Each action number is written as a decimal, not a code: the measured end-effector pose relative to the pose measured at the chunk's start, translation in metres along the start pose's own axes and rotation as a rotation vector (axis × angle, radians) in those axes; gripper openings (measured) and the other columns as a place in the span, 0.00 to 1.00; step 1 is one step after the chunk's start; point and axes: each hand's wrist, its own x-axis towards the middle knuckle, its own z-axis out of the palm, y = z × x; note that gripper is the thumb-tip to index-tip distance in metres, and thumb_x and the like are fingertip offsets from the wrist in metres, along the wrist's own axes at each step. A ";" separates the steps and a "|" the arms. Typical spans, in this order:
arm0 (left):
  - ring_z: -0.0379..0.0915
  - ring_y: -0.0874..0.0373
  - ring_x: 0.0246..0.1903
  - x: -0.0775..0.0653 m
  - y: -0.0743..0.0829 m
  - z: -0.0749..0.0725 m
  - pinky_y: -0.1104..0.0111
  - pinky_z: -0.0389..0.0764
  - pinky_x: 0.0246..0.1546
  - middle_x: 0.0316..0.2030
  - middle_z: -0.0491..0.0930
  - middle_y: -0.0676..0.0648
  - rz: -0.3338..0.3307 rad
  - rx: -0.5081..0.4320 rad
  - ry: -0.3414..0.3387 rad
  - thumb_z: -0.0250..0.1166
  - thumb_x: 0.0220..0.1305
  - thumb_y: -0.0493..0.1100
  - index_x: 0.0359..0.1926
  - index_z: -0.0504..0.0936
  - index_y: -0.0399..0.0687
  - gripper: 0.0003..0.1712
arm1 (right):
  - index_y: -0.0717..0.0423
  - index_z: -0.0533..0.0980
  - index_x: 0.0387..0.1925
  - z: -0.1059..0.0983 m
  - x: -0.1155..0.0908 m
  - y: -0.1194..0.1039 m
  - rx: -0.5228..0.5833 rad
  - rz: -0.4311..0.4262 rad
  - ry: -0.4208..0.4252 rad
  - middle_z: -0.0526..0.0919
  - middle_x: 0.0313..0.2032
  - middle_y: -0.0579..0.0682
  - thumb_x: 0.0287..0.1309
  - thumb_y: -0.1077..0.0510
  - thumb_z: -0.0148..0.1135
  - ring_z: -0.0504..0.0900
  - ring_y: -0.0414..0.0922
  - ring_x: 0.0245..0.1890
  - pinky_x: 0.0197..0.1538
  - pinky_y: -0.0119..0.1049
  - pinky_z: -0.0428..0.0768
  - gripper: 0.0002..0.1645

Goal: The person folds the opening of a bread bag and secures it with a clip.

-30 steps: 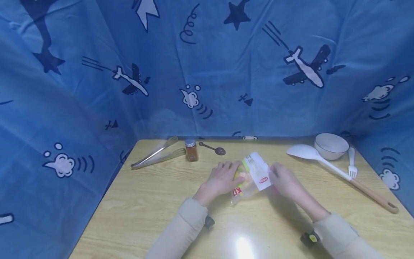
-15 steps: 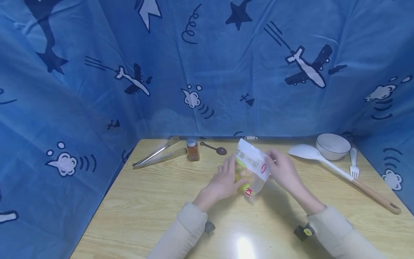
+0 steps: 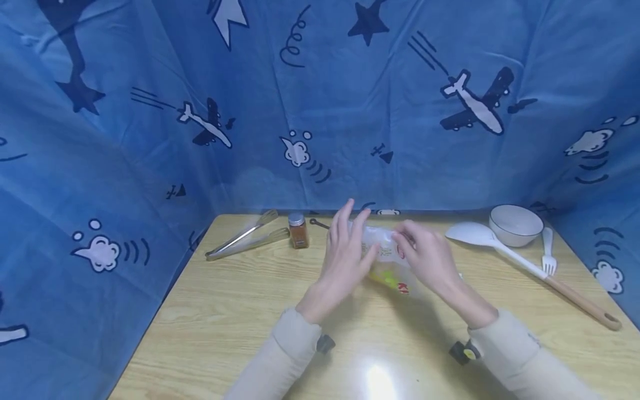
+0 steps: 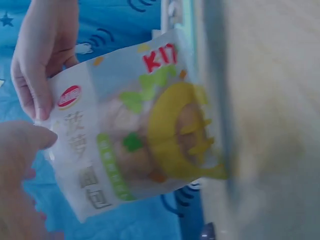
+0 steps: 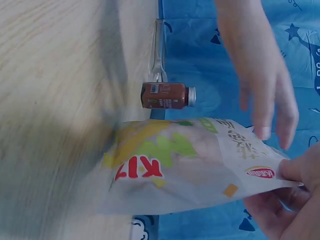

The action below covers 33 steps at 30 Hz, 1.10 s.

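Note:
A sealed-looking food packet, white at the top and clear below with red, green and yellow print, hangs above the table. My right hand pinches its white top edge near one corner; the right wrist view shows the thumb on the packet. With fingers straight and spread, my left hand is held at the other top corner. Whether its thumb touches the packet cannot be made out in the left wrist view. Pale round food shows through the clear part.
Metal tongs, a jar of reddish-brown powder and a partly hidden brown spoon lie at the back left. A white bowl, a large white spoon with wooden handle and a white fork are at right. Blue printed cloth surrounds the table.
The packet has been raised from near the tabletop and tipped upright. My left hand's fingers have moved from its side up to the top and straightened. The right hand keeps its pinch.

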 end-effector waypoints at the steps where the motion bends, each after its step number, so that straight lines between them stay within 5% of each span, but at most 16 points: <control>1: 0.49 0.40 0.82 0.003 0.002 -0.003 0.45 0.59 0.81 0.83 0.50 0.40 0.038 0.006 0.028 0.66 0.73 0.52 0.78 0.63 0.52 0.39 | 0.55 0.85 0.40 0.000 0.000 0.000 -0.009 -0.031 0.018 0.82 0.20 0.44 0.71 0.60 0.66 0.74 0.36 0.20 0.29 0.32 0.72 0.03; 6: 0.67 0.46 0.74 0.016 0.009 -0.016 0.50 0.65 0.79 0.72 0.74 0.44 0.164 -0.057 0.041 0.67 0.73 0.50 0.63 0.80 0.52 0.21 | 0.57 0.86 0.38 -0.001 0.002 0.000 -0.026 -0.187 0.102 0.82 0.20 0.45 0.65 0.64 0.70 0.73 0.35 0.19 0.26 0.31 0.74 0.01; 12: 0.87 0.55 0.51 0.021 0.015 -0.025 0.63 0.85 0.58 0.51 0.89 0.49 0.159 -0.163 -0.050 0.66 0.75 0.50 0.52 0.86 0.49 0.13 | 0.60 0.83 0.38 -0.006 0.003 -0.004 0.026 -0.230 0.138 0.89 0.25 0.51 0.59 0.65 0.75 0.79 0.37 0.18 0.24 0.26 0.76 0.07; 21: 0.88 0.57 0.42 0.024 0.019 -0.033 0.71 0.85 0.48 0.42 0.91 0.47 0.131 -0.342 -0.072 0.68 0.73 0.45 0.44 0.88 0.46 0.08 | 0.66 0.77 0.48 -0.016 0.007 -0.006 0.176 -0.244 0.139 0.88 0.25 0.53 0.54 0.71 0.76 0.84 0.42 0.22 0.28 0.19 0.80 0.21; 33: 0.87 0.56 0.37 0.027 0.019 -0.036 0.74 0.85 0.42 0.38 0.92 0.46 0.118 -0.447 0.042 0.71 0.69 0.39 0.39 0.88 0.44 0.03 | 0.62 0.84 0.42 -0.026 0.000 0.003 0.320 -0.101 0.077 0.92 0.36 0.55 0.62 0.70 0.72 0.83 0.23 0.37 0.37 0.20 0.85 0.08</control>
